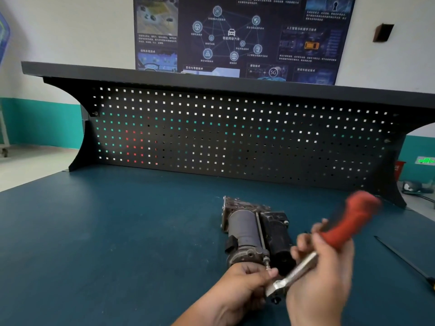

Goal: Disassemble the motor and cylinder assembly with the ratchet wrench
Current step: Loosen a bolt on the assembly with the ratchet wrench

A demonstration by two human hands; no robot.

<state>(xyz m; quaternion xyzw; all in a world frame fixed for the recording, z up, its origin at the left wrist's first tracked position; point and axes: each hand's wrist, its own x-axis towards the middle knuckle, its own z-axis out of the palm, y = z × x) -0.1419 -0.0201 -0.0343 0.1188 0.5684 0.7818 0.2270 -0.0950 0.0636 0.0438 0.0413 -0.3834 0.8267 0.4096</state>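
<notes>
Motor and cylinder assembly point(254, 231) lies on its side on the dark teal workbench point(117, 231), its near end touching the left hand point(240, 285). The ratchet wrench point(341, 231), its red handle blurred and raised rightward, sits in the right hand point(322, 274), fingers curled round its metal shank, head just beside the left hand. That hand's thumb and curled fingers pinch the long bolt point(260, 231) at its near tip.

teal bench point(117, 231) | on it: motor and cylinder assembly point(244, 229) | thin dark rod point(400, 256)
</notes>
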